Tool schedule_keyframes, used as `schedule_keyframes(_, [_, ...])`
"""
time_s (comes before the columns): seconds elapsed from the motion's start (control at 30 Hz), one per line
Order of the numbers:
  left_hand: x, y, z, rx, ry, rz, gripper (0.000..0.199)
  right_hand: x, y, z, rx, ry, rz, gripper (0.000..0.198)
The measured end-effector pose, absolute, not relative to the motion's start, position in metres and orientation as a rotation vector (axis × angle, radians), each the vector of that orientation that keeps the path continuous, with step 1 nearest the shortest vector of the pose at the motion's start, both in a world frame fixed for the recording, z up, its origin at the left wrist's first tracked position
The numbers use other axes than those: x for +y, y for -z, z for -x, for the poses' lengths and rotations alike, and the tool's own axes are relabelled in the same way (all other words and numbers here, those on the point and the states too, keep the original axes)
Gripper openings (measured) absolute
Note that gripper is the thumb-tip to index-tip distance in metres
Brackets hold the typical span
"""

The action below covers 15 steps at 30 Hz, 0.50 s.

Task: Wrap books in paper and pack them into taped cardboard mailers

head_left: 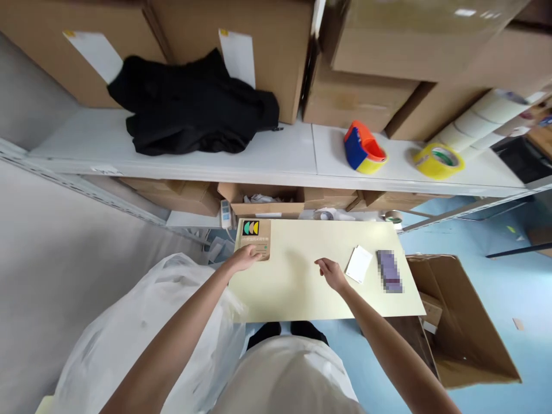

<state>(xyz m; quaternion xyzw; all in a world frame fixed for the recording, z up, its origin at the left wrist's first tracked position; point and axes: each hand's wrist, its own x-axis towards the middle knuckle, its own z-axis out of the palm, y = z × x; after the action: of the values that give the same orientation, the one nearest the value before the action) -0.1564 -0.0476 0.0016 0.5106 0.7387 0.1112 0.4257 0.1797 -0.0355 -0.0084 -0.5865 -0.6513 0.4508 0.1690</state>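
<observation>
A flat kraft-brown packet (264, 231) with a black label of coloured half-circles lies at the far left corner of the pale yellow tabletop (284, 299). Over its lower left part is my left hand (245, 259), fingers stretched out; whether they touch it I cannot tell. My right hand (331, 272) hovers near the middle of the table, index finger extended and the others loosely bent, with nothing visible in it. Just right of that hand lies a small stack of white cards (359, 264). Farther right is a purple, pixelated oblong item (390, 271).
Behind the table, a shelf (293, 152) holds black cloth (194, 106), an orange-and-blue tape dispenser (364, 146), yellow tape (439, 160) and cartons (362, 100). An open carton (466, 322) stands on the right. White plastic sheeting (150, 328) bulges at left.
</observation>
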Motion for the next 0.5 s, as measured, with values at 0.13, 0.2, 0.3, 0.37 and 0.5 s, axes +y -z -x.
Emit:
schedule_keyframes(0.13, [-0.004, -0.067, 0.105, 1.595, -0.48, -1.359, 0.044, 0.029, -0.055, -0.213, -1.847, -1.028, 1.543, 0.041])
schedule_keyframes(0.2, [0.022, -0.104, 0.071, 1.558, -0.576, -1.352, 0.044, 0.066, -0.094, -0.233, -1.878, -0.914, 1.481, 0.039])
schedule_keyframes(0.3, [0.066, -0.152, 0.02, 1.557, -0.794, -1.328, 0.042, 0.122, -0.15, -0.259, -1.784, -0.7, 1.403, 0.042])
schedule_keyframes(0.37, [0.098, -0.176, -0.009, 1.566, -0.962, -1.334, 0.043, 0.158, -0.177, -0.269, -1.635, -0.636, 1.398, 0.051])
schedule_keyframes(0.5, [0.155, -0.206, -0.049, 1.64, -1.12, -1.252, 0.062, 0.215, -0.193, -0.262, -1.615, -0.748, 1.396, 0.072])
